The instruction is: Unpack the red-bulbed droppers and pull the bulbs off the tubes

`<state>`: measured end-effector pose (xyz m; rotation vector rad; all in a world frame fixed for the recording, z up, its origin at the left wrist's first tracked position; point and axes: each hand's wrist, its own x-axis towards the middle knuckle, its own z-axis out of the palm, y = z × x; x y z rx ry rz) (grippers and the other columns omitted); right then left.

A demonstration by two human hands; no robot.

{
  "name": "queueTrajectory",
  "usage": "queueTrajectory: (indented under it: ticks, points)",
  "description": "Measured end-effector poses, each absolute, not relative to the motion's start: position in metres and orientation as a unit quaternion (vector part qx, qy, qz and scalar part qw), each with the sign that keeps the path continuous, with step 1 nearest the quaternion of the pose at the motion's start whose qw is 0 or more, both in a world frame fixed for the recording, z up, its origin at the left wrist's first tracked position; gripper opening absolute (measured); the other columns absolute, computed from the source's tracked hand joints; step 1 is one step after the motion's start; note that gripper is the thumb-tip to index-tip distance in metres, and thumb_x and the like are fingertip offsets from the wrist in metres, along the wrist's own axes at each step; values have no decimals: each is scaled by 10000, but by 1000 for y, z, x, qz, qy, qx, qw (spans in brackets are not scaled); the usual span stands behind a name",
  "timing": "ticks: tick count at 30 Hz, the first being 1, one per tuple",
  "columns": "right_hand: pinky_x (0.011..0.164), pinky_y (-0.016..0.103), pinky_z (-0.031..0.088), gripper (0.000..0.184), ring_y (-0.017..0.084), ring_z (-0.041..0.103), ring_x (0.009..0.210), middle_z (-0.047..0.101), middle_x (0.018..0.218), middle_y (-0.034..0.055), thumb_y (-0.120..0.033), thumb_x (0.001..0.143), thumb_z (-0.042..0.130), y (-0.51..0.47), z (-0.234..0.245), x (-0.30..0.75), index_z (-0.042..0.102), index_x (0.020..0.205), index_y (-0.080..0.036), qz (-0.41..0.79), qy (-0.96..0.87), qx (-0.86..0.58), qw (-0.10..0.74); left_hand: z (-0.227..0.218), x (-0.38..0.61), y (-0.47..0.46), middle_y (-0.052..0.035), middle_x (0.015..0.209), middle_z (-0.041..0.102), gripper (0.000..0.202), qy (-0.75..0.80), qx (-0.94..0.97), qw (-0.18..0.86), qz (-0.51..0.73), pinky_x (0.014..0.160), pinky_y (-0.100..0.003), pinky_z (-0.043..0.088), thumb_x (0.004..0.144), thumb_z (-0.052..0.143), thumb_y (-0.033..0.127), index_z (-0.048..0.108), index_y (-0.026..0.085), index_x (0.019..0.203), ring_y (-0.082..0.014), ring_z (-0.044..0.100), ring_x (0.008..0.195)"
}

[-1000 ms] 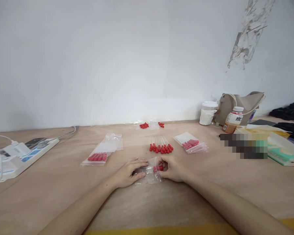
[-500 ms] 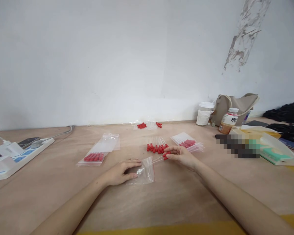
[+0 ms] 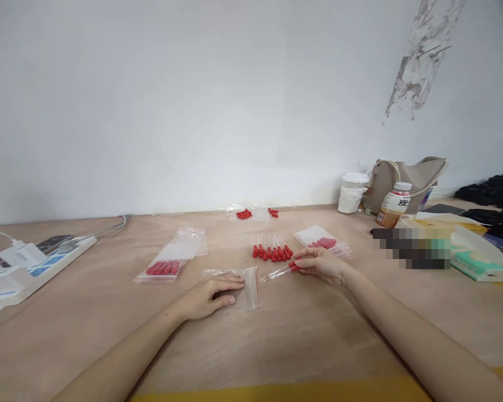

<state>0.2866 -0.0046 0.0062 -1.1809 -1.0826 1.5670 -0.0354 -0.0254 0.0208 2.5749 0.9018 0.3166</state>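
My left hand (image 3: 213, 295) lies on a clear zip bag (image 3: 250, 298), fingers stretched out, thumb apart, holding it down on the table. The bag's red-edged end faces right. My right hand (image 3: 321, 265) pinches a few glass droppers (image 3: 279, 273) by their red bulbs, their clear tubes pointing left at the bag's edge, apart from it. Just behind that hand lies a row of loose red-bulbed droppers (image 3: 272, 252). Filled bags of droppers lie on either side: one at left (image 3: 163, 268), a stack at right (image 3: 321, 240).
Small red bulbs (image 3: 243, 214) in clear plastic lie by the wall. A power strip (image 3: 67, 257) with chargers stands at left. At right are a lidded cup (image 3: 352, 195), a drink bottle (image 3: 394, 206), a grey bag (image 3: 419, 173) and a tissue pack (image 3: 478, 262).
My right hand has drawn a little to the right with the droppers, whose tips are now clear of the zip bag. The bag lies flatter under my left hand.
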Motion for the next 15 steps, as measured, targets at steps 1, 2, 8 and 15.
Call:
queueTrajectory:
  ticks: [1,2,8,15]
  points:
    - [581,189,510,256,121,633,660,673,750,66,-103,560,737,-4,7,288,601,777,-125,628,-435,-473,438,20,-36,-25,1,1340,397,411,325,923,186,93,1048,-422,225,856,424,404,417,315,1257,-209,322,1253]
    - [582,191,510,252,123,633,662,674,749,65,-101,563,732,-4,8,290,602,777,-126,628,-435,-472,440,20,-37,-24,8,1380,326,439,329,925,172,76,1060,-455,162,859,409,421,362,333,1286,-218,250,1285]
    - [546,182,483,249,103,615,620,667,691,30,-145,565,734,-3,37,300,603,777,-142,590,-463,-448,486,19,-41,-22,-8,1432,188,552,373,915,143,55,1060,-480,101,822,414,512,277,333,1326,-242,143,1314]
    - [740,314,490,181,148,608,769,661,844,43,-272,722,608,23,52,276,615,876,-178,189,-630,-429,619,20,-36,-22,-39,1176,566,425,479,827,188,226,846,-313,443,831,410,456,511,218,1168,-198,542,1030]
